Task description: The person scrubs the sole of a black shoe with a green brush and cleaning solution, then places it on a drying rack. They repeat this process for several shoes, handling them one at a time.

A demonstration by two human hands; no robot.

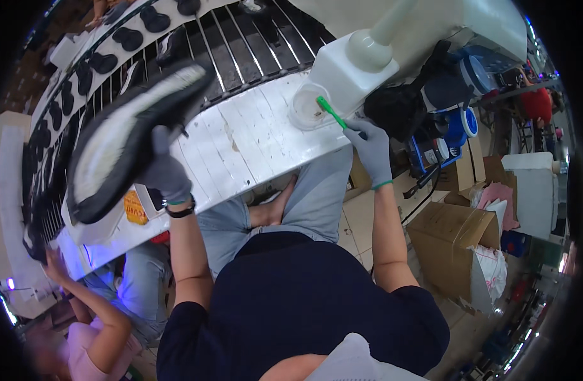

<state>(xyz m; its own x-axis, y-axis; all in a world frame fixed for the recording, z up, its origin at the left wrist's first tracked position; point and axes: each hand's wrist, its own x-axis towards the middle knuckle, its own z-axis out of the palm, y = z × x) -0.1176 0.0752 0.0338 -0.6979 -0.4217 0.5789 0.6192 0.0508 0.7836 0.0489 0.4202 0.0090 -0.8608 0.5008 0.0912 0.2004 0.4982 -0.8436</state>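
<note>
My left hand [166, 171], in a grey glove, grips a black shoe upper [106, 143] raised over the left part of the white worktable [241, 136]. The upper's pale, roughened underside faces me. In my gloved right hand [371, 145] is a small green brush [331, 112], like a toothbrush, pinched by its handle. The brush head is over a clear plastic cup [306, 115] that stands at the table's right end; whether it touches the cup cannot be made out. Beside the cup stands a white plastic container [352, 79].
Beyond the table runs a curved rack of metal bars [231, 47], with black soles [127, 39] along its outer ledge. A co-worker's arm [91, 295] reaches in at lower left. Cardboard boxes [447, 232] and blue-lidded tubs [460, 76] stand to my right.
</note>
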